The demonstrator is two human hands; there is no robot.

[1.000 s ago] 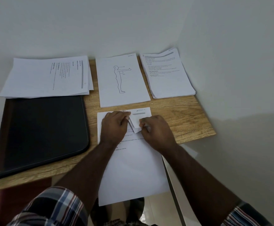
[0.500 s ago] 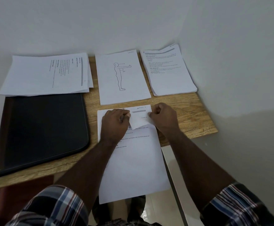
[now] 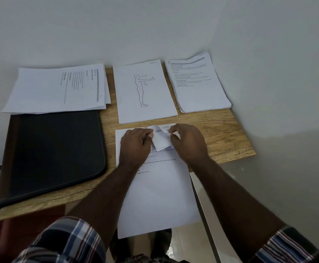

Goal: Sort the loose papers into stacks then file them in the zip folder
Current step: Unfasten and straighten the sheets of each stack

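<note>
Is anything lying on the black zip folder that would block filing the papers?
Nothing lies on the zip folder, but it looks closed. The left paper stack lies along its far edge. Both hands, left hand and right hand, hold the near sheets.

Three paper stacks (image 3: pixel 145 92) are ranged along the table (image 3: pixel 221 137) back; the zip folder (image 3: pixel 54 152) lies front-left, loose papers (image 3: pixel 160 190) front-centre.

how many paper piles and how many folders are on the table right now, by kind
paper piles: 4: sideways pile, figure-drawing pile, text pile by the wall, near pile with its top corner pinched by the left hand and right hand
black zip folder: 1
total: 5
</note>
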